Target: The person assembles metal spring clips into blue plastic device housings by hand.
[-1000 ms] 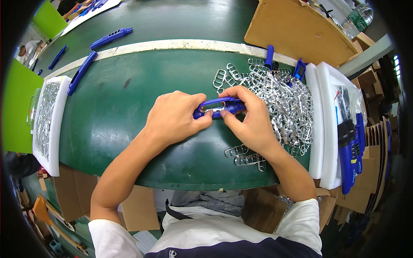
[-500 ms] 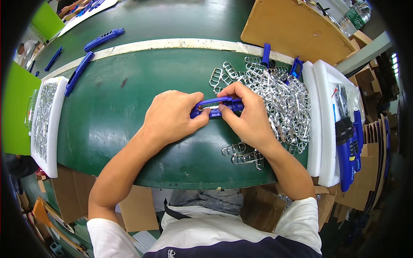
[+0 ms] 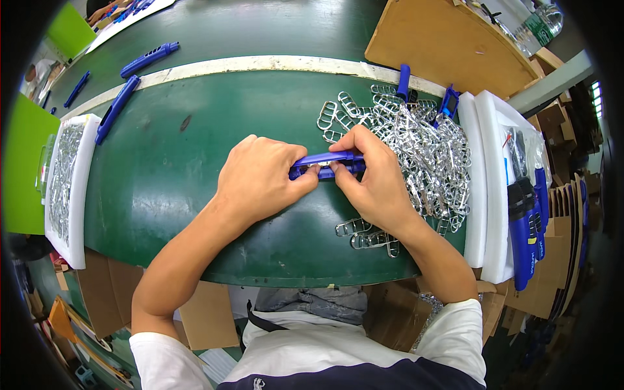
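Note:
Above the middle of the green bench, both my hands grip a slim blue plastic tool casing (image 3: 322, 158) held crosswise. My left hand (image 3: 259, 174) is closed on its left end and my right hand (image 3: 376, 179) on its right end. The two thumbs press close together at the casing's slot, where a bit of shiny metal shows; the fingers hide most of it. Just right of my right hand lies a heap of shiny metal frames with oval openings (image 3: 429, 162). A few more metal frames (image 3: 372, 239) lie below my right wrist.
Blue casings (image 3: 118, 109) lie at the far left, another (image 3: 149, 60) beyond the pale strip. White foam trays flank the bench, left (image 3: 77, 195) and right (image 3: 478, 182). Blue tools (image 3: 523, 234) stand at the right. A wooden board (image 3: 448, 42) rises behind the heap.
The casing has turned slightly in my hands, and its slot looks narrower. My thumbs have come a little closer together; both hands keep their grip.

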`<state>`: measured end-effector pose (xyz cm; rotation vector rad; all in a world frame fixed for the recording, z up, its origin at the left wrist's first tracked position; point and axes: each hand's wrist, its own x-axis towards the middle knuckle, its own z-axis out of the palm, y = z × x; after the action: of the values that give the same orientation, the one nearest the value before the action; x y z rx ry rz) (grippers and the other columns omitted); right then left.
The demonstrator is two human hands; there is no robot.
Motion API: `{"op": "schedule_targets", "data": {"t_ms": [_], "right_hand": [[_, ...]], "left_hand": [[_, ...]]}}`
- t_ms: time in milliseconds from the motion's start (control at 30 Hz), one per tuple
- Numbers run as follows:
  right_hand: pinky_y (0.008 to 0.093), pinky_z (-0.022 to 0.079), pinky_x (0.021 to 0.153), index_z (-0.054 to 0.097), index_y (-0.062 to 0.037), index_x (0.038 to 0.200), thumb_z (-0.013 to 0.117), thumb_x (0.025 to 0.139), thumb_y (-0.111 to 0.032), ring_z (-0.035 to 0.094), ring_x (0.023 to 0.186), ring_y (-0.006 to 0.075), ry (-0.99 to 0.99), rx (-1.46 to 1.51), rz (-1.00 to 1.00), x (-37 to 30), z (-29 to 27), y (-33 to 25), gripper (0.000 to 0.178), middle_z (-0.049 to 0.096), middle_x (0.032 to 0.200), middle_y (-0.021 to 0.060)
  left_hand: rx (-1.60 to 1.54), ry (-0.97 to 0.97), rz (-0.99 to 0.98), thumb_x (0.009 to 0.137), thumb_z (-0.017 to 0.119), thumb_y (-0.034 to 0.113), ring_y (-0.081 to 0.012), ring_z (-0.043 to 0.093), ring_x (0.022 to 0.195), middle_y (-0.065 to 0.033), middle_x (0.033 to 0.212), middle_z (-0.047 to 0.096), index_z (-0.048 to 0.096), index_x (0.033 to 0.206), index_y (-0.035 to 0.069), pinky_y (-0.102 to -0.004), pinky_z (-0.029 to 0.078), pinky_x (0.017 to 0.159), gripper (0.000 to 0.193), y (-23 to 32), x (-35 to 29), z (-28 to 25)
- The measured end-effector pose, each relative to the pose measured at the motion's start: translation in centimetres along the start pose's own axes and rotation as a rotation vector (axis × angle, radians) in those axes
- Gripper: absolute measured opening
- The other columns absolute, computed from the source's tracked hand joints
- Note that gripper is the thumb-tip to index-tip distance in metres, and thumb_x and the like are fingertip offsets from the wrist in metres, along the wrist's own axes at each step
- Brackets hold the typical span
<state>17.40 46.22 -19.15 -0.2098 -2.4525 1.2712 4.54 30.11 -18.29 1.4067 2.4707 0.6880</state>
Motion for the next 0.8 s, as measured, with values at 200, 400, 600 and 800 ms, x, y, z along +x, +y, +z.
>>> {"op": "schedule_targets", "data": {"t_ms": [200,400,600,800], "right_hand": [[0.0392,0.053,0.073,0.060,-0.0007,0.100,0.072,0.079,0.007,0.065,0.084,0.0314,0.129,-0.134,-0.300,0.7,-0.9,1.3,0.025,0.062,0.095,0.0139],[0.0407,0.055,0.083,0.062,-0.0044,0.118,0.081,0.080,-0.004,0.067,0.095,0.0338,-0.067,-0.070,-0.295,0.8,-1.7,1.3,0.043,0.065,0.111,0.0151],[0.0417,0.056,0.084,0.063,-0.0030,0.125,0.084,0.081,-0.010,0.069,0.100,0.0352,-0.123,-0.172,-0.329,0.7,-2.1,1.2,0.049,0.067,0.114,0.0160],[0.0418,0.057,0.083,0.064,-0.0027,0.122,0.084,0.080,-0.009,0.069,0.098,0.0357,-0.089,-0.156,-0.355,0.6,-2.1,0.8,0.047,0.067,0.112,0.0160]], "left_hand": [[-0.117,0.042,0.212,0.085,0.074,0.021,-0.0338,0.063,0.081,-0.0138,0.084,0.059,0.067,0.093,0.004,-0.0449,0.048,0.068,0.020,-2.1,-0.2,-1.1],[-0.008,0.116,0.247,0.079,0.082,0.015,-0.0327,0.063,0.083,-0.0127,0.097,0.055,0.064,0.097,0.002,-0.0433,0.052,0.072,0.029,-2.9,-0.3,-1.5],[0.089,0.236,0.294,0.065,0.091,0.054,-0.0311,0.062,0.073,-0.0113,0.092,0.052,0.063,0.094,0.003,-0.0420,0.052,0.064,0.064,-2.5,0.0,-1.1],[0.161,0.336,0.305,0.067,0.084,0.069,-0.0307,0.061,0.063,-0.0099,0.085,0.054,0.062,0.093,0.004,-0.0414,0.051,0.058,0.073,-2.7,0.0,-0.3]]}}
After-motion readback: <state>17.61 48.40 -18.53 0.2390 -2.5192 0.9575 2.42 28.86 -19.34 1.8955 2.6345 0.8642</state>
